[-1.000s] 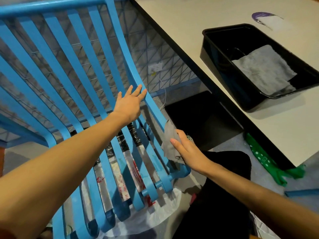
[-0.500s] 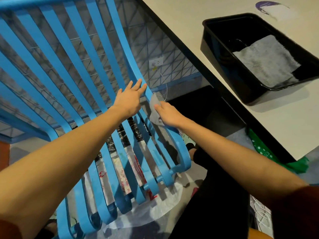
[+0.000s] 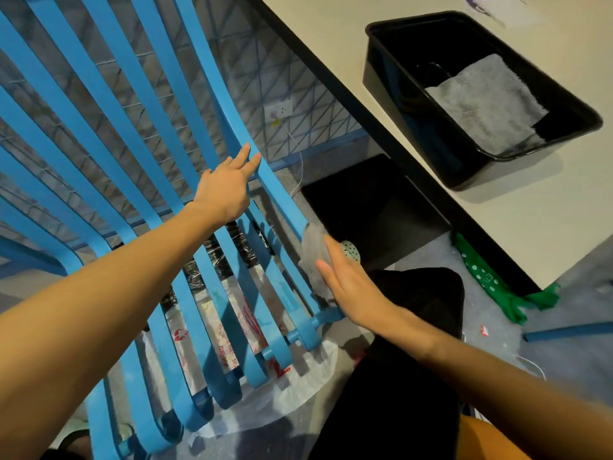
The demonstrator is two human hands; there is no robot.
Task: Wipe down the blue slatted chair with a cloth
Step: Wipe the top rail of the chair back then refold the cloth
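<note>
Left hand flat, grip open, steadies the blue slatted chair; right hand, also open, should press the cloth evenly along its edge

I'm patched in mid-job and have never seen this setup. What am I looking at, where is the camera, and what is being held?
There is no machine here. These are a person's two bare hands, seen from one wide-angle camera worn on the head, looking forward and down.

The left hand rests flat, fingers straight, on a slat of the blue slatted chair. The right hand presses a grey cloth against the chair's outer right edge. Its fingers look straight rather than curled round the cloth, which is blurred.

On the right is a pale table. A black tub stands on it, with a second grey cloth lying inside.
</note>
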